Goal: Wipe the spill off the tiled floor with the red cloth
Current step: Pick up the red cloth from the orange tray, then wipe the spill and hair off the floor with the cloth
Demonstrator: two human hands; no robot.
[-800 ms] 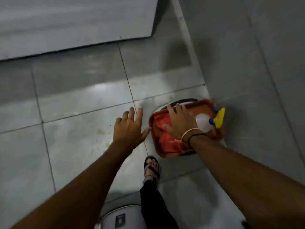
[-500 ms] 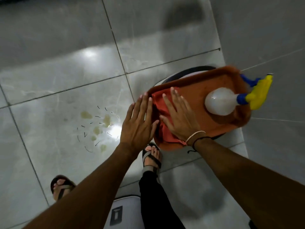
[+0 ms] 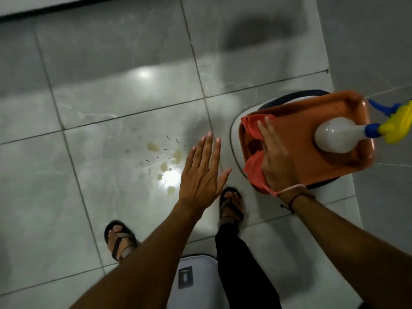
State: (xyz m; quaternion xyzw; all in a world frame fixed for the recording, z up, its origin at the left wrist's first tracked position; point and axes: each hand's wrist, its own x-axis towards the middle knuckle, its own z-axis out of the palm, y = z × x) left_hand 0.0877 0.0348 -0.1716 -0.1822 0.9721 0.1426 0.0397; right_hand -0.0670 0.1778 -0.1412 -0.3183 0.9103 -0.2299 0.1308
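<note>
The right hand's fingers (image 3: 268,139) are laid flat on the red cloth (image 3: 253,170), bunched in the orange tray (image 3: 296,121), apparently for gathering; nothing is gripped. The left hand (image 3: 201,177) is spread empty beside the tray, above the yellowish spill (image 3: 165,161).

An orange tray (image 3: 296,139) is seen at the right, set on a white stool (image 3: 236,139). A white spray bottle (image 3: 334,138) with a blue and yellow nozzle is laid on its side in the tray. Two sandals (image 3: 120,239) are worn on the feet below.
</note>
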